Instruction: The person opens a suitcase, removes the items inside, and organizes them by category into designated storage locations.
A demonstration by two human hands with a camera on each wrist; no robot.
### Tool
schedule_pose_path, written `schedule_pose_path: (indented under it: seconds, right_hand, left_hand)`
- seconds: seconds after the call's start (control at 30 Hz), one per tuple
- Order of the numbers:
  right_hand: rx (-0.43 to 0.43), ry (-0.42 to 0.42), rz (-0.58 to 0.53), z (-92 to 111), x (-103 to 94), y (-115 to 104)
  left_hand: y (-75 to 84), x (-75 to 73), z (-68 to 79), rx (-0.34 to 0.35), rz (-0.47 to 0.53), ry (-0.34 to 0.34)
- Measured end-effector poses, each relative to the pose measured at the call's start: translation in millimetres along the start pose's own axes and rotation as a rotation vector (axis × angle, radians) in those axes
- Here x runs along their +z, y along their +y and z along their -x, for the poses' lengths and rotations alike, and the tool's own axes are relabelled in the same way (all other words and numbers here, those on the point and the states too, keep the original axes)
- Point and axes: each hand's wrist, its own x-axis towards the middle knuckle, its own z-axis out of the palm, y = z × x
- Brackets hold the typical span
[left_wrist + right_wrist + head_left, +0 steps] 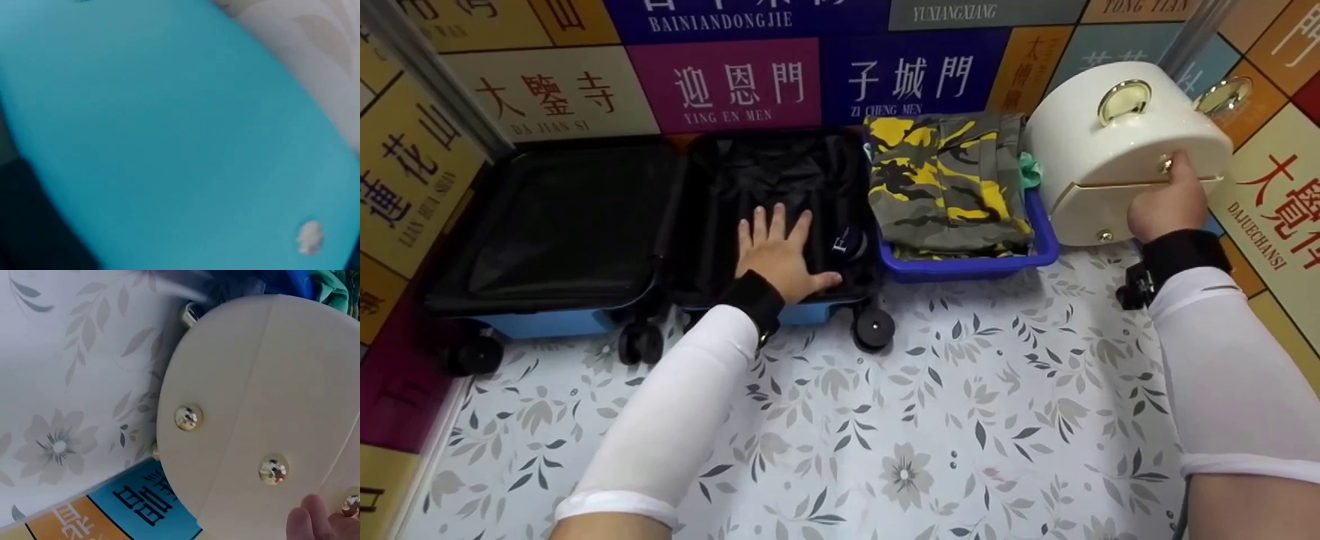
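Observation:
My left hand (776,259) lies over the black-lined half of an open suitcase (712,187), its fingers straight and spread. Whether the palm touches the lining I cannot tell. A dark item with a white letter (849,243) sits just right of the fingers. The left wrist view shows only the suitcase's blue outer shell (180,135), not the hand. At the far right is a glossy cream rounded box (1117,127). My right hand (1171,201) holds its upper gold knob (1165,164), index finger extended along it and other fingers curled; the thumb is hidden in the head view.
The suitcase's other half (577,225) lies at the left, black side up, above black wheels (874,328). A blue basket (971,268) of folded camouflage cloth (945,176) stands between suitcase and box. Patterned panels (724,82) rise behind. Flower-patterned white covering (904,420) spreads in front.

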Motion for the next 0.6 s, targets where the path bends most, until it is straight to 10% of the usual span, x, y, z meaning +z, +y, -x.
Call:
schedule_pose_path:
  seconds: [0.3,0.6]
  right_hand:
    - [0.068,0.07,-0.08,2.5,16.7,11.1]
    - [0.015,0.065,0.107,-6.1,23.6,32.9]
  left_hand:
    - [-0.4,-12.1,1.5,-0.012,-0.013,-0.016]
    - [1.9,-17.9,2.8,-0.014,-0.008,-0.013]
